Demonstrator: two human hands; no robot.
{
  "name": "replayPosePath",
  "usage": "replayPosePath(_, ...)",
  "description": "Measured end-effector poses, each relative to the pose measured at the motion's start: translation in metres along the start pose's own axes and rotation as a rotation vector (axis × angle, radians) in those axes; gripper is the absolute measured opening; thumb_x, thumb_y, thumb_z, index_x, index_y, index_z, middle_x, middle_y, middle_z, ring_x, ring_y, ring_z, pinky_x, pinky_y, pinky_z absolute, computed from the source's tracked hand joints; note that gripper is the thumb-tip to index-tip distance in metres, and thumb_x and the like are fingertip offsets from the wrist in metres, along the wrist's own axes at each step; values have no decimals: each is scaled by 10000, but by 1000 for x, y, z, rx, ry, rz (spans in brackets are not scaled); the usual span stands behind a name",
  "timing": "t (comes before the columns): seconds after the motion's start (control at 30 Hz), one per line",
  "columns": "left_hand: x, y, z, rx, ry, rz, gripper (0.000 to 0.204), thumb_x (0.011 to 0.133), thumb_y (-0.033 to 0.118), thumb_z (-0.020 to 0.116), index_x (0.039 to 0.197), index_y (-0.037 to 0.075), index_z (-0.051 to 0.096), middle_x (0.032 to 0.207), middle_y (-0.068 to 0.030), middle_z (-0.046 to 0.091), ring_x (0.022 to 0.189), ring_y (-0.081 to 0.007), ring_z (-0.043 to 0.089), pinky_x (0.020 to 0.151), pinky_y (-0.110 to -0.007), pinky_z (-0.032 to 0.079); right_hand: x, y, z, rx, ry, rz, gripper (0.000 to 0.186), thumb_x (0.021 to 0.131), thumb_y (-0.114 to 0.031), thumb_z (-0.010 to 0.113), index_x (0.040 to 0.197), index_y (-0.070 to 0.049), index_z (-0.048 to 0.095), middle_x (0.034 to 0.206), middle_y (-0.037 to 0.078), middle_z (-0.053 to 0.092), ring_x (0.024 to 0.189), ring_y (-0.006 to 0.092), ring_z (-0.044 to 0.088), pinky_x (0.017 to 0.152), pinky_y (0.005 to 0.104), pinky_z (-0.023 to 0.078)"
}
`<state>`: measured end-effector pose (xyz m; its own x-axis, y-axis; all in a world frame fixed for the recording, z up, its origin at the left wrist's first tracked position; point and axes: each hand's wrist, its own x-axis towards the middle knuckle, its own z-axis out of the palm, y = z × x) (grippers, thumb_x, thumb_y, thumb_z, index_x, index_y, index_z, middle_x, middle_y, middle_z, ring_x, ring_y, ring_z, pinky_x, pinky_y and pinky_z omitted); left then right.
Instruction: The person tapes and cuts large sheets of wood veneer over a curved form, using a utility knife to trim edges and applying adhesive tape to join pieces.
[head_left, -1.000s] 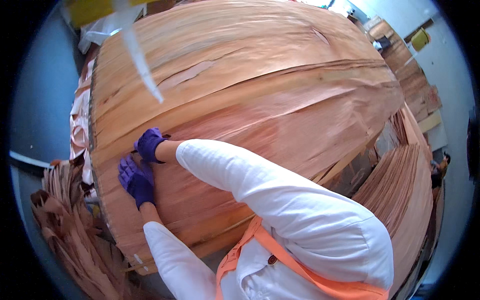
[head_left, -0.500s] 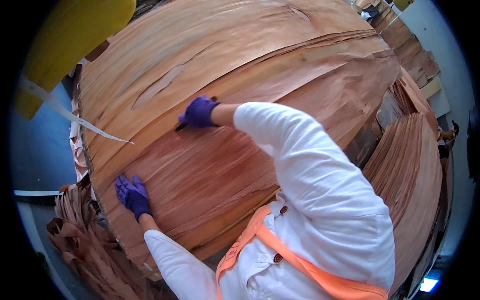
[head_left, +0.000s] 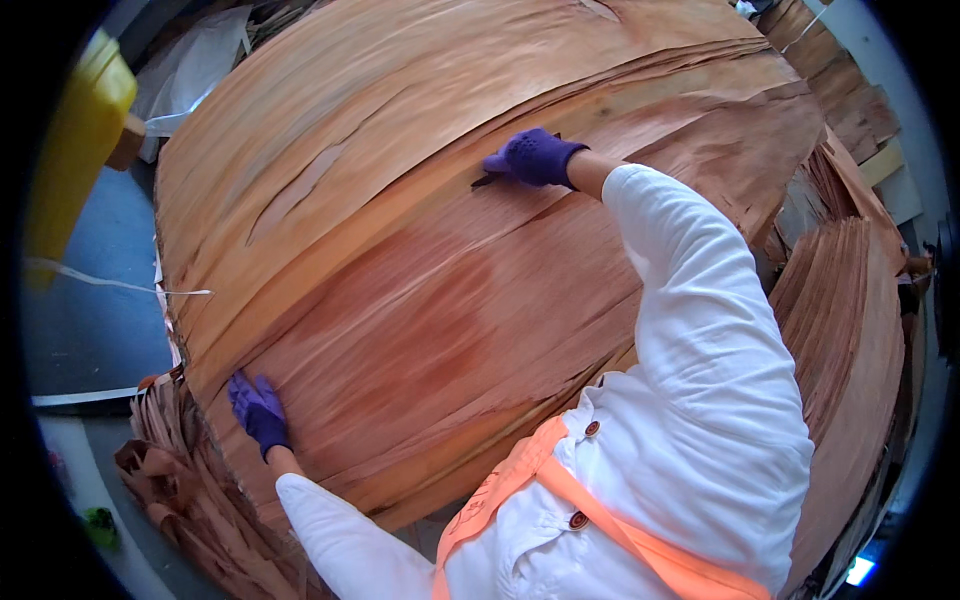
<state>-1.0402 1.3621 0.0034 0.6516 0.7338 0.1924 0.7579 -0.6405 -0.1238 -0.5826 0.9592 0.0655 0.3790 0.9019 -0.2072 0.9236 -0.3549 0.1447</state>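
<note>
A reddish wood veneer sheet (head_left: 420, 320) lies before me, with a paler, wavy veneer sheet (head_left: 340, 130) beyond it, split in places. My left hand (head_left: 259, 412), in a purple glove, rests with fingers spread on the reddish sheet near its left edge. Farther out and to the right, my purple-gloved right hand (head_left: 540, 158) is closed around a dark, flat, blade-like tool (head_left: 484, 182). The tool's tip shows left of the fingers, against the seam between the paler and reddish wood; most of it is hidden by the glove.
To the right stands a stack of veneer (head_left: 825, 310). Crumpled veneer scraps (head_left: 175, 475) hang at the lower left. A yellow object (head_left: 80, 150) stands at the upper left, with a white strip (head_left: 120, 284) reaching toward the sheets' edge.
My right hand has slid away and to the right along the seam with the dark tool. The left hand stays spread at the left edge. My view has shifted a little.
</note>
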Motion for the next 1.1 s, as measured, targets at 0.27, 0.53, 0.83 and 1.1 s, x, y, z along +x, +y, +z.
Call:
replayPosePath(0.27,31,182,-63,-557,149,401,322,859,130,501,1141,-13,563,1232,-204,515,1147,-339,485,982,-403,369,-19,4,-7,163,-41,84,319,867,-407,436,1029,-202,617,924,143,645,845,325,636,719,463,490)
replayPosePath(0.53,-26,415,-72,-23,22,351,552,891,363,436,1323,22,391,1379,-190,364,1280,-329,331,1048,-445,239,10,-15,1,182,-69,41,256,820,-216,540,1055,-198,641,980,104,664,895,301,640,663,464,467)
replayPosePath(0.83,-25,406,-63,-46,6,340,564,894,339,434,1338,0,355,1399,-204,328,1302,-336,292,1061,-446,213,-45,65,28,185,51,-16,176,777,-190,554,922,-161,649,801,86,663,750,285,642,528,434,426)
replayPosePath(1.1,-23,407,-61,-70,40,375,527,894,281,448,1317,-26,373,1373,-221,359,1287,-348,315,1069,-421,219,-141,214,60,159,75,78,150,813,-203,488,892,-171,611,748,134,627,720,320,637,572,470,454)
